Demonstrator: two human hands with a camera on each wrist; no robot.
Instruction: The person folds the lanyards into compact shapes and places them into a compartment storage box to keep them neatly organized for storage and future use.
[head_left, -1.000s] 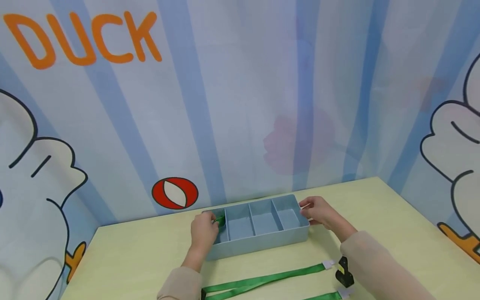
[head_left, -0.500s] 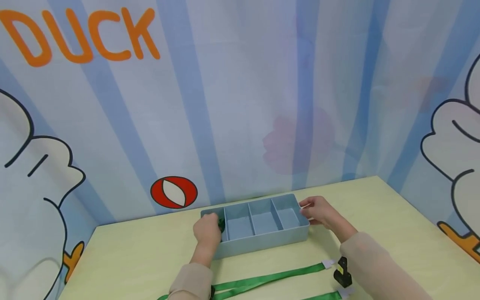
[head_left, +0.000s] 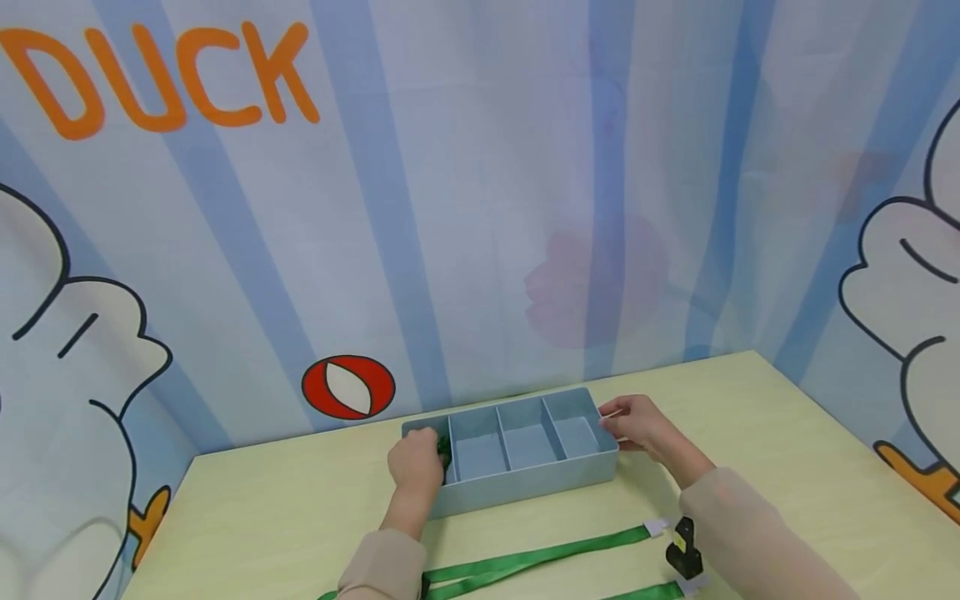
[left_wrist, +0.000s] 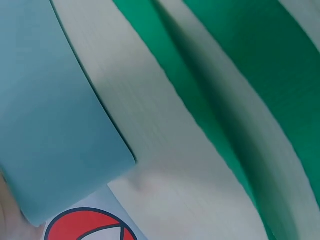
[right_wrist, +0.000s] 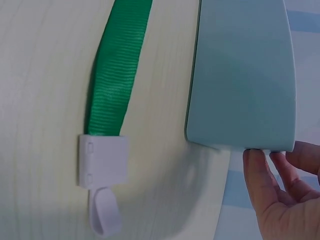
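Observation:
A grey-blue divided box [head_left: 521, 486] with a row of compartments stands near the back of the table. My left hand [head_left: 417, 460] reaches down into its leftmost compartment, holding a bunched green lanyard [head_left: 445, 450]; the fingertips are hidden behind the hand and the box wall. At the opposite end, my right hand [head_left: 637, 427] holds the box by its right wall. In the right wrist view its fingers [right_wrist: 260, 175] touch the end of the box [right_wrist: 242, 80]. The other compartments hold nothing.
In front of the box, a green lanyard [head_left: 536, 557] with a white clip [right_wrist: 104, 160] lies on the table [head_left: 285, 517]. Part of another green strap [head_left: 648, 592] shows at the bottom edge. A small black piece [head_left: 684, 548] is by the right sleeve. A printed curtain [head_left: 487, 208] hangs behind.
My left hand has moved slightly right and down into the leftmost compartment with the bunched green lanyard. My right hand has kept its hold on the box's right end.

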